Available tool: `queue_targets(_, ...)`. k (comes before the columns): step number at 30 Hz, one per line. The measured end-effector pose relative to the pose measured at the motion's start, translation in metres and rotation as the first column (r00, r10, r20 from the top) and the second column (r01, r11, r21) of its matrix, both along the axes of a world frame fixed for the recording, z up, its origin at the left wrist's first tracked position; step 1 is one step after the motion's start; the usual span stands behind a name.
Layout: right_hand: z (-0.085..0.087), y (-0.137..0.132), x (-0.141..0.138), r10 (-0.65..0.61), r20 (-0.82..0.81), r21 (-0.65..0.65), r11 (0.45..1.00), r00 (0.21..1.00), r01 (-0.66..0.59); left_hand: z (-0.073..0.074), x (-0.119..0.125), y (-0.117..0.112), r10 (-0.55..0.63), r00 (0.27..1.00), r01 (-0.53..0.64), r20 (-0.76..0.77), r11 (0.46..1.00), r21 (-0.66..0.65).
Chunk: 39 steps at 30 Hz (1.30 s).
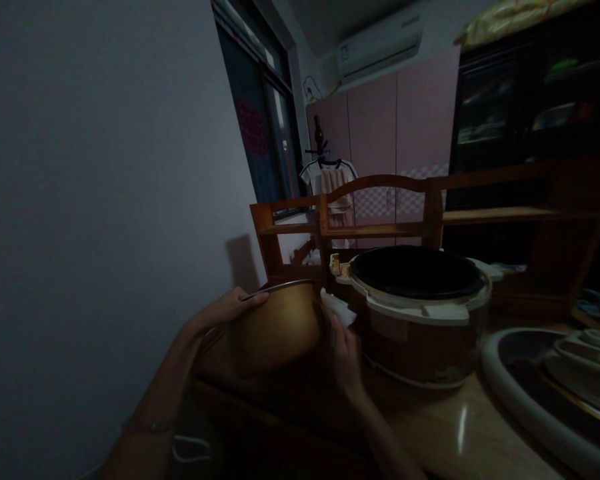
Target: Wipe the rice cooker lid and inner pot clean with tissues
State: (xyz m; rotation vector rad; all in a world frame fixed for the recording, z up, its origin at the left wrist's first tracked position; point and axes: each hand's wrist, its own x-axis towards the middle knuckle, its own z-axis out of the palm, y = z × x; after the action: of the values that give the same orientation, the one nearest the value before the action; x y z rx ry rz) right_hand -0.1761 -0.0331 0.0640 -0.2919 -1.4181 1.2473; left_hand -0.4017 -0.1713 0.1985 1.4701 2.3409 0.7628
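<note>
My left hand (235,308) grips the rim of a gold-coloured rice cooker inner pot (283,323), which is held tilted over the table. Its inside faces away from me and stays hidden. In my right hand (346,353), close to the pot's right side, is a crumpled white tissue (338,309). Whether the tissue touches the pot I cannot tell. Just right of that hand stands a large cooker body (415,340) with a cream rim and a black opening. A round lid (510,360) with a pale edge lies at the far right.
The wooden desk (445,417) carries the cooker and lid. A wooden shelf rack (380,231) runs along its back. The wall (130,167) rises close on the left. Pink wardrobe doors (373,133) and hanging clothes (335,193) are beyond.
</note>
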Motion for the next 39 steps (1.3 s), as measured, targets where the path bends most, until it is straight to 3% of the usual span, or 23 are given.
queue_targets(3,0.023,0.007,-0.013,0.051,0.004,-0.116,0.992,0.999,-0.05,-0.001,-0.002,-0.005,-0.01,1.0,0.01,0.011,1.0,-0.024)
queue_targets(6,0.029,0.009,-0.025,0.104,0.011,-0.12,0.988,0.995,-0.102,-0.003,-0.006,-0.008,-0.017,1.0,0.017,0.019,1.0,-0.007)
queue_targets(13,0.013,0.015,-0.038,0.018,-0.04,-0.042,0.999,0.999,-0.02,-0.004,-0.011,-0.007,-0.073,0.997,0.07,0.028,0.994,0.08)
queue_targets(22,0.006,0.014,-0.027,0.004,-0.061,0.011,1.0,0.998,-0.003,-0.001,-0.011,0.008,0.035,0.998,-0.041,0.051,0.99,0.132)
queue_targets(29,-0.01,-0.001,-0.024,-0.092,-0.027,0.091,0.991,0.995,0.094,-0.003,-0.008,0.02,0.179,0.98,-0.191,0.087,0.97,0.153)
queue_targets(35,-0.004,-0.024,-0.025,-0.053,0.034,-0.148,0.987,0.998,0.058,0.004,0.006,0.019,0.233,0.97,-0.242,0.074,0.958,0.157)
queue_targets(39,-0.003,-0.034,-0.028,0.027,0.023,-0.189,0.982,0.999,-0.022,0.013,0.018,0.018,0.225,0.971,-0.235,0.077,0.956,0.173)
